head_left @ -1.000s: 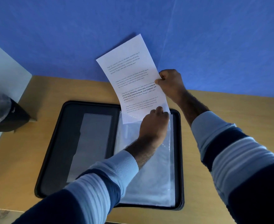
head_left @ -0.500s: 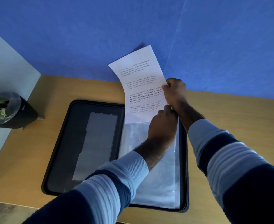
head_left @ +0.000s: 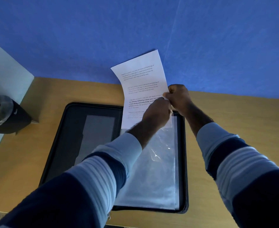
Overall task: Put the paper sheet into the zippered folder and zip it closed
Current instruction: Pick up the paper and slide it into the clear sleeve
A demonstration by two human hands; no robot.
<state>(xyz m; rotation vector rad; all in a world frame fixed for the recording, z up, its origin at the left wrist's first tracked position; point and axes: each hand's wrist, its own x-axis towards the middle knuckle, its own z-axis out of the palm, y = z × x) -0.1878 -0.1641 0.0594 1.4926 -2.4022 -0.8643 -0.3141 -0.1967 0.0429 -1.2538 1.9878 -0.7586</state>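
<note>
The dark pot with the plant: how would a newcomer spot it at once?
Find the tan wooden table under the blue wall. At its far left edge stands the dark round pot, apart from the open black zippered folder, alone in holding green leaves.

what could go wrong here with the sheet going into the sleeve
1. The sheet bows, and its bottom edge is only at the mouth of the clear sleeve; it may catch and crumple.
2. Both the left hand and the right hand crowd one edge, so the far side could skew.
3. The sleeve already looks wrinkled, which may snag the sheet; the folder lies open and cannot zip until the sheet lies flat.
</note>
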